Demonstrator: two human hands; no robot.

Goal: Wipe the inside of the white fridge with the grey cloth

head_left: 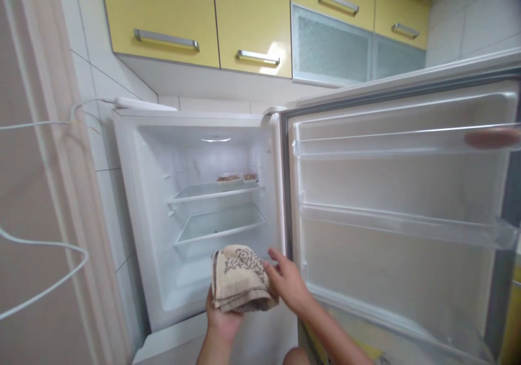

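Observation:
A folded beige cloth (242, 275) with a dark scroll pattern and dark border stripes is held in front of the refrigerator's open upper compartment. My left hand (223, 316) supports it from below, its fingers mostly hidden under the folds. At the cloth's right side is my right hand (287, 281), fingers apart, with the fingertips touching or very close to the fabric. Behind the cloth, the white compartment (152, 234) has an upper glass shelf (199, 192) and a lower glass shelf (222, 224).
Two small packs of food (230, 178) sit on the upper shelf at the back right. The refrigerator door (391, 186) stands wide to the right, with clear door racks (386, 224). Yellow cabinets (252, 12) hang above. A white cable (49, 243) loops at left.

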